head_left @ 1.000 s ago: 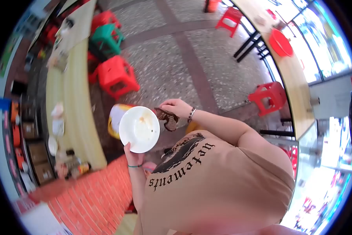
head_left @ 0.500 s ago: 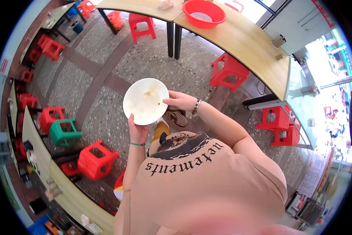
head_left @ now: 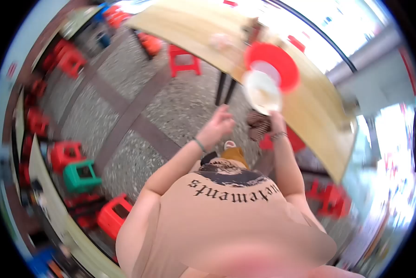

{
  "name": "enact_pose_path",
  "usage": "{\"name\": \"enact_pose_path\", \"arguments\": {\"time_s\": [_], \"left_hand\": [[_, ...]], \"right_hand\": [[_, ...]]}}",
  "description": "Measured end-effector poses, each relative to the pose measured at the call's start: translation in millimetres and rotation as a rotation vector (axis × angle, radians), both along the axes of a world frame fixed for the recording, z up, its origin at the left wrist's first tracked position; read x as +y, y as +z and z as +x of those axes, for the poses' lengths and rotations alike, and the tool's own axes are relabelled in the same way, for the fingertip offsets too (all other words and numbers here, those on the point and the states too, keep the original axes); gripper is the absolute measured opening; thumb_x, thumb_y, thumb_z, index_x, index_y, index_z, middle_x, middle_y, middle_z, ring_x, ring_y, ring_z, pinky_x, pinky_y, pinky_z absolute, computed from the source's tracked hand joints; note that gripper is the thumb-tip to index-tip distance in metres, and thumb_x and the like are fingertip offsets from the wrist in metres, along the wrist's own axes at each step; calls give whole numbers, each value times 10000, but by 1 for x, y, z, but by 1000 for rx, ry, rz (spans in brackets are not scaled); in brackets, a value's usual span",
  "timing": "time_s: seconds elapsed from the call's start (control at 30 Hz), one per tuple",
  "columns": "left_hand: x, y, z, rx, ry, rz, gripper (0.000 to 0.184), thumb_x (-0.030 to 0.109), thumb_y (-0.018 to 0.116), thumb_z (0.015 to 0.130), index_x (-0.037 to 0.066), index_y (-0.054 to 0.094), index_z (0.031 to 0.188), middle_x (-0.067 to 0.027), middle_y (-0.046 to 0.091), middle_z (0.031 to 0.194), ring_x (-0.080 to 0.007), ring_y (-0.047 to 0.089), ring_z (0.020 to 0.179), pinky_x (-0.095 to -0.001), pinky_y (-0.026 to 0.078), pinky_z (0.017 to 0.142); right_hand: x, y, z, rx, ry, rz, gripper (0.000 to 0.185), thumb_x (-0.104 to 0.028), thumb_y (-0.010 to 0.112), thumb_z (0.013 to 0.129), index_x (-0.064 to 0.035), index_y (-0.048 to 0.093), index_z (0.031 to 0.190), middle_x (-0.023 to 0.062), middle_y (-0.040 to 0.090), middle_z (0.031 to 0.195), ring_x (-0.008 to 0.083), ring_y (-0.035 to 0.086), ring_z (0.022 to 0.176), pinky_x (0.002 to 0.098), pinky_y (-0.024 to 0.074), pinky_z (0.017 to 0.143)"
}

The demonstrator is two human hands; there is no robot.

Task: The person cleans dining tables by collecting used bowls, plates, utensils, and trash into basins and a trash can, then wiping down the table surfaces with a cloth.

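Observation:
A white bowl with brownish residue is in my right hand, which grips its lower rim. Below the bowl, a brown striped cloth hangs from the same hand. Just behind the bowl, and partly overlapped by it in view, a red basin with something pale inside rests on the wooden table. My left hand is off the bowl, raised over the floor to its left, blurred, with its fingers partly spread and nothing visible in them.
A red stool stands under the table's far side. On the left are a green stool, a red stool and a long table. A small pale item lies on the wooden table. More red stools are at the right.
The bowl has moved right, from between both hands to beside the red basin. My left hand has let go of it. The view has turned, bringing the wooden table and basin nearer.

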State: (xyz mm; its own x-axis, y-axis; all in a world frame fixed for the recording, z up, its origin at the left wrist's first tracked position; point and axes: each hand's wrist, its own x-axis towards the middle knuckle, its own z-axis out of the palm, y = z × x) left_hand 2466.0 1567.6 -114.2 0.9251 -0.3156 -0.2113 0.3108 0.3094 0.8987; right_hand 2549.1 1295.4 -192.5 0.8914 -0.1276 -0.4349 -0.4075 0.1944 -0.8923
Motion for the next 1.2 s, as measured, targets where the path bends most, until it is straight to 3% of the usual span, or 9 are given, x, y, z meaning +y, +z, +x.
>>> {"name": "enact_pose_path", "arguments": {"time_s": [0.1,0.13,0.17,0.2,0.33,0.47,0.73,0.9,1.2], "left_hand": [[5,-15,34,-62,-39,20,581,141,522,876,66,223,1368,-101,456,1136,-153,554,924,-296,487,769],[13,-13,38,-18,32,47,567,147,520,879,52,238,1361,-89,476,1095,-135,552,907,-282,482,770],[19,-28,40,-24,156,86,545,155,518,879,39,265,1347,-72,493,1050,-125,550,890,-269,476,751],[25,-40,35,24,314,57,529,159,516,877,34,283,1336,-64,498,1031,-123,549,885,-265,471,744],[59,-45,1,203,861,64,478,172,499,880,27,331,1303,-48,508,981,-124,548,860,-256,460,732],[51,-54,-26,297,1182,30,479,173,486,884,24,323,1308,-50,511,977,-125,550,857,-252,457,731],[76,-42,-146,276,1505,-10,503,203,483,898,34,288,1329,-63,498,1040,-134,559,886,-260,456,752],[107,-51,-298,159,1725,-201,459,221,491,905,39,336,1297,-73,484,1089,-138,551,911,-267,453,789],[157,-27,-580,298,2136,-175,389,226,488,901,38,410,1232,-64,531,1053,-135,545,912,-275,452,801]], "right_hand": [[-35,1,101,48,-8,98,341,-212,390,845,59,573,942,168,607,903,274,615,779,391,515,682],[-35,16,127,56,338,103,369,-244,377,852,53,569,959,195,607,904,304,619,738,408,527,655],[-64,-15,175,227,554,112,415,-296,397,852,65,563,971,216,607,917,328,618,719,436,519,625],[-65,-33,193,324,572,-5,417,-298,398,852,65,563,974,217,607,919,328,618,722,437,519,627],[21,-83,272,467,728,-391,423,-306,402,851,61,559,989,218,607,927,332,617,737,438,517,631],[129,-111,301,414,989,-591,430,-314,405,850,58,555,1004,219,606,934,335,616,752,440,515,635],[319,-134,190,277,1350,-746,446,-330,412,848,52,548,1034,221,606,950,341,614,781,442,511,644],[396,-141,68,226,1430,-828,457,-340,417,847,48,543,1053,222,605,960,345,613,800,444,508,649],[535,-120,-122,89,1514,-1014,480,-358,425,844,41,534,1086,225,604,977,353,611,833,448,503,659]]}}
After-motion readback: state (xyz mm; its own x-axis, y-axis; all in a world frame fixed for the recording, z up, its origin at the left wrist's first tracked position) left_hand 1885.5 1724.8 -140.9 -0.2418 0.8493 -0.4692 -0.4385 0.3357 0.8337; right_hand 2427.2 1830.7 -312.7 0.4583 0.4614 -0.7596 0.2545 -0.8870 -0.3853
